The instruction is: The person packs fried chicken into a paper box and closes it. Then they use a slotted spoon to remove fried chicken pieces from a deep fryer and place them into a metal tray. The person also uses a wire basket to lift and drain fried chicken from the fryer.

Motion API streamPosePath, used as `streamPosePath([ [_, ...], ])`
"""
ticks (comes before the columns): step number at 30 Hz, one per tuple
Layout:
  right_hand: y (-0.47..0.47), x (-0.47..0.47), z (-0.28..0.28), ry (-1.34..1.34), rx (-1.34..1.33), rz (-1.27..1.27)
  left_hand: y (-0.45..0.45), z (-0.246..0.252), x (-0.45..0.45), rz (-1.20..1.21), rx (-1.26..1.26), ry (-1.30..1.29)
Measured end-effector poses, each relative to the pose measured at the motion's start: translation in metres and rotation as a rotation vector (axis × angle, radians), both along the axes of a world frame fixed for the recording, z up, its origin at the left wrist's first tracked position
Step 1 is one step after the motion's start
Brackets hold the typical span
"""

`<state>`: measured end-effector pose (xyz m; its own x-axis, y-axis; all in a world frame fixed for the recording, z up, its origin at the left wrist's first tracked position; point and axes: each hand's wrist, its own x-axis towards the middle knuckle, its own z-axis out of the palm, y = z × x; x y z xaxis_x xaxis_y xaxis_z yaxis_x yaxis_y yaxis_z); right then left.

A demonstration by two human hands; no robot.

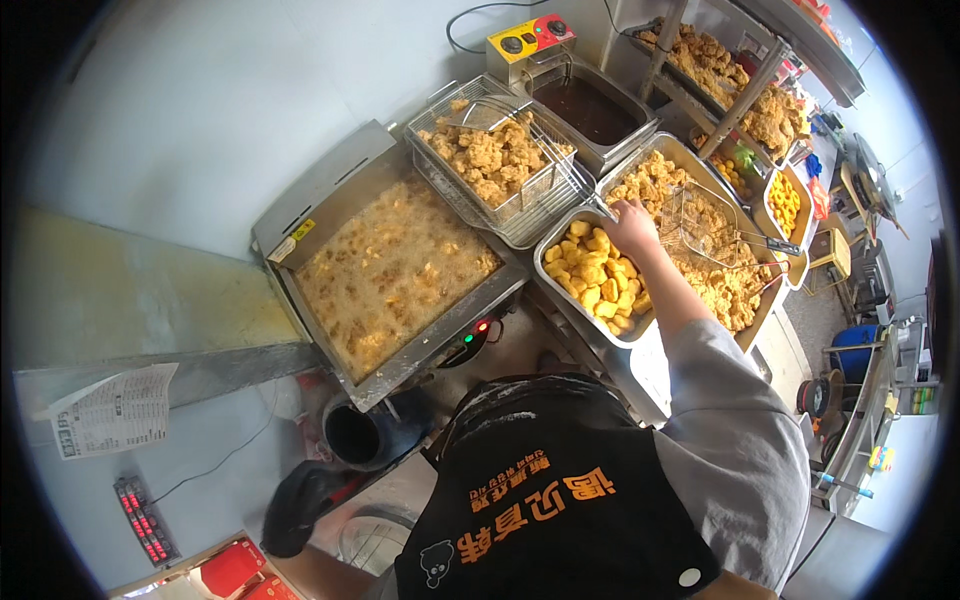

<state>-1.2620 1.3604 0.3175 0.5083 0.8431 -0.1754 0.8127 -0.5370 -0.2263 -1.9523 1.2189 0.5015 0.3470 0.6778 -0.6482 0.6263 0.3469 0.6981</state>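
Note:
My right hand (pixel 634 223), bare, closes around the handle end of a long wire skimmer (pixel 487 114). The skimmer's mesh head rests over fried chicken pieces (pixel 491 161) in a wire fry basket (pixel 525 196). Just below that hand is a steel tray (pixel 631 341) of yellow nuggets (pixel 592 270). At lower left, my left hand (pixel 296 506) wears a black glove with curled fingers. A red handle-like piece (pixel 346 490) lies beside it; whether the glove grips it is unclear. Bubbling oil with many floating pieces fills the fryer (pixel 397 266) between my hands.
A second fryer (pixel 589 109) holds dark oil beneath a yellow-red control box (pixel 529 41). On the right, a large tray (pixel 757 330) of crumbed chicken holds a wire strainer (pixel 701 225). A shelf rack (pixel 750 97) overhangs the back right. A dark cylindrical container (pixel 375 431) stands near my left hand.

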Motion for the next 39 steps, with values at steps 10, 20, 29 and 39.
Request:
streamPosePath([
  [10, 0.051, 0.042, -0.038, 0.033, -0.038, 0.217, -0.040, -0.023, 0.080, 0.278, 0.065, -0.102],
  [20, -0.028, 0.038, -0.003, 0.237, 0.394, 0.043, -0.020, -0.067, 0.133, 0.260, -0.173, -0.252],
  [29, -0.307, 0.044, 0.004, 0.274, 0.220, -0.208, 0.062, -0.069, 0.168, -0.048, -0.279, -0.278],
  [39, -0.432, -0.008, -0.056, 0.170, 0.262, -0.349, 0.113, -0.111, 0.257, -0.620, -0.282, -0.302],
])
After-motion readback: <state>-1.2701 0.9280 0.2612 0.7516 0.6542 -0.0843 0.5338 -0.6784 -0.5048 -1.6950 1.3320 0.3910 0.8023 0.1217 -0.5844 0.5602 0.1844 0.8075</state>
